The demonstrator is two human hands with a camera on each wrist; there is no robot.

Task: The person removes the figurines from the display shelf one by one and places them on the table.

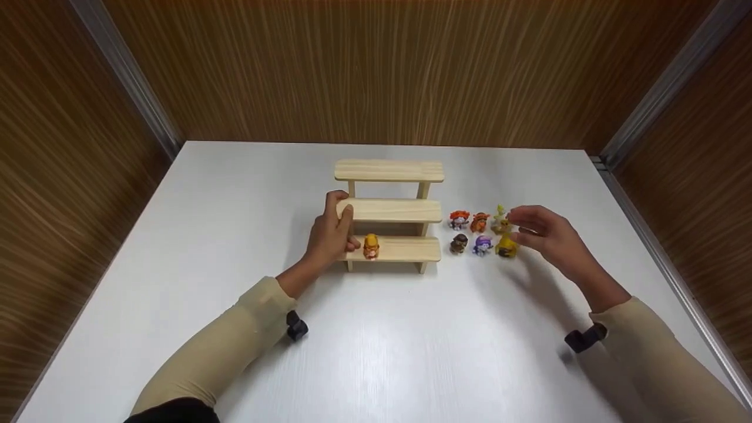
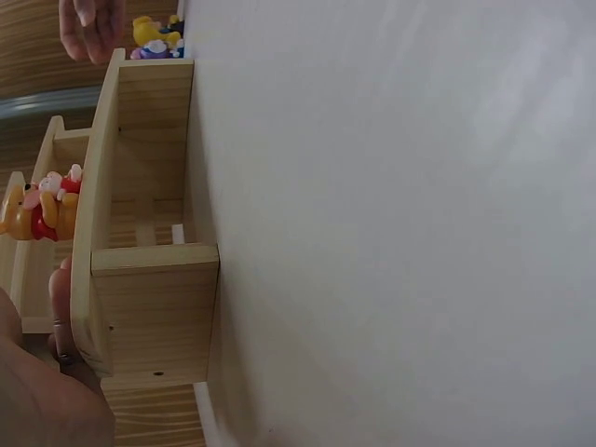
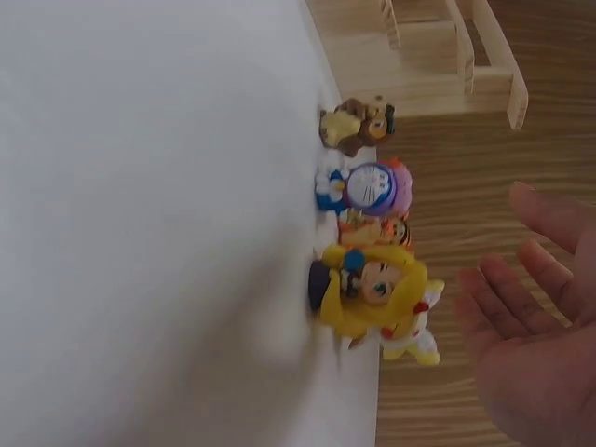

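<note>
My left hand [image 1: 329, 235] grips the left end of a three-step wooden display shelf [image 1: 405, 249], fingers curled round its boards. A Winnie-the-Pooh figurine [image 1: 371, 246] stands on the lowest step, close to the thumb side of that hand; the left wrist view shows its red shirt [image 2: 39, 223]. My right hand [image 1: 549, 235] hovers beside several small figurines, its fingers loosely bent and holding nothing. Nearest to it is a yellow-haired figurine [image 3: 372, 293]. Past that stand a blue-and-white cat figurine in a purple hood [image 3: 371, 186] and a brown owl figurine [image 3: 354, 126].
Behind the front row are a red-topped figurine [image 1: 459, 219], an orange tiger figurine [image 1: 479, 222] and a yellow-eared one [image 1: 500, 212]. All stand on the white table [image 1: 376, 341] right of the shelf. Wood-grain panels [image 1: 376, 76] enclose the back and sides.
</note>
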